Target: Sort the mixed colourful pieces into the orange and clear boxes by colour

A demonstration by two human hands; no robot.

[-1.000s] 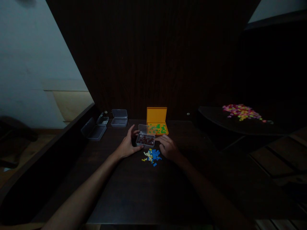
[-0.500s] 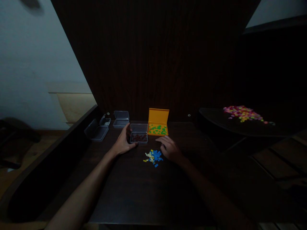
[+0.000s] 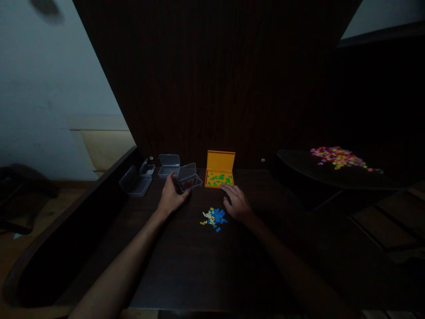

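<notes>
My left hand [image 3: 171,197] cups the near left end of a small clear box [image 3: 190,182] with dark red pieces in it, its lid up. The box sits askew on the dark table [image 3: 199,266], just left of an open orange box [image 3: 219,175] with green pieces inside. My right hand [image 3: 237,204] lies flat on the table with its fingers stretched out, holding nothing. It rests right beside a small pile of blue and yellow pieces [image 3: 214,217], in front of the orange box.
Two more clear boxes stand open at the back left, one [image 3: 168,165] by the wall and one [image 3: 136,182] near the table's left rim. A heap of pink and yellow pieces [image 3: 335,156] lies on a dark surface at the right.
My left hand has slid the clear box with red pieces away from the pile, back and to the left of the orange box. My right hand let go of it and now lies flat.
</notes>
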